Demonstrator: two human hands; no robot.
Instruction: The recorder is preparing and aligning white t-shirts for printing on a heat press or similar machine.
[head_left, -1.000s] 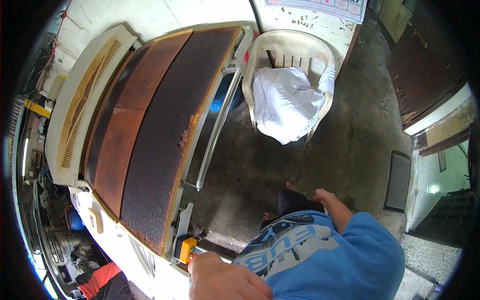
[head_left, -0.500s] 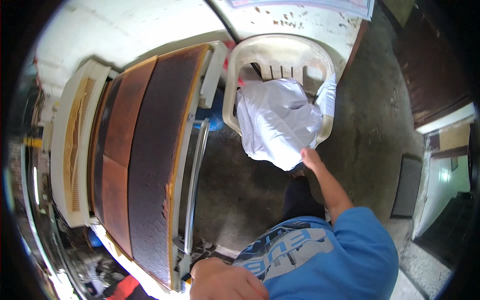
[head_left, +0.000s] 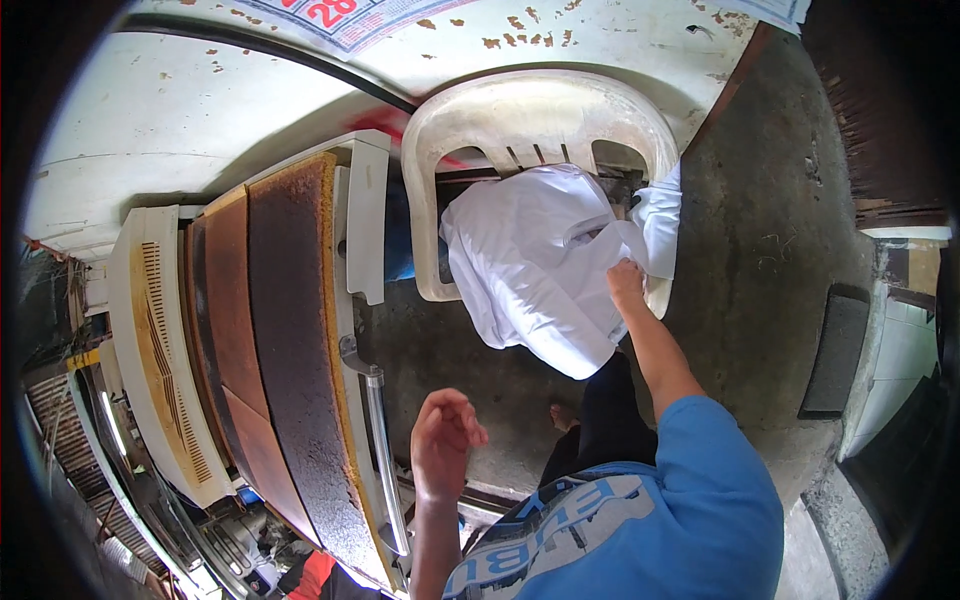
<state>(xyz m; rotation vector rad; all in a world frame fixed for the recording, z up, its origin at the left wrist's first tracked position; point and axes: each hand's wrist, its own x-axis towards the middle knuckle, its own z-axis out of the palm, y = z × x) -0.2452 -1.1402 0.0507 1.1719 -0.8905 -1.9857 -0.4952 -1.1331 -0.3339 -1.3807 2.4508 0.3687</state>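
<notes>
A heap of white cloth (head_left: 530, 250) lies over the seat of a worn white plastic armchair (head_left: 545, 100), and part of it is draped over the right armrest. My right hand (head_left: 626, 284) is closed on the cloth near its right side, arm stretched forward. The lower corner of the cloth hangs over the chair's front edge. My left hand (head_left: 446, 447) is raised in the air between the chair and my body, fingers loosely curled and holding nothing. It is nearest to a chrome bar handle (head_left: 386, 455).
To my left stands a large machine with a dark, scorched padded panel (head_left: 295, 330), a brown sheet (head_left: 228, 300) and a slotted beige housing (head_left: 165, 350). A printed calendar (head_left: 350, 20) hangs on the wall. A dark mat (head_left: 838, 350) lies on the right of the concrete floor.
My left hand has risen from the bottom edge toward the middle. My right hand has moved from the cloth's lower corner farther up its right side. The view has shifted.
</notes>
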